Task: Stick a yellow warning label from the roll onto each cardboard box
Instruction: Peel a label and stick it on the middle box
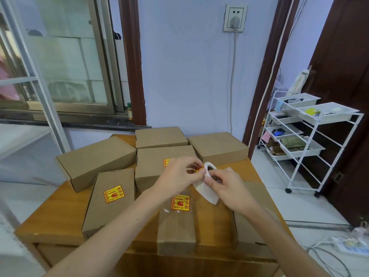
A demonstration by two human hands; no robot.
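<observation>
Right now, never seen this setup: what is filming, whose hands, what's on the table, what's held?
One picture, from a camera worn on a person's head, looking forward and down. No machine: two bare hands. The right hand holds a white label roll; the left hand pinches a yellow label at the roll. On the wooden table lie several cardboard boxes. Three already show yellow labels: near left, near middle, and centre, partly hidden. The back boxes show none.

A wooden table carries seven closed cardboard boxes packed close together; three of them show a yellow warning label on the lid, the rear ones plain.
</observation>
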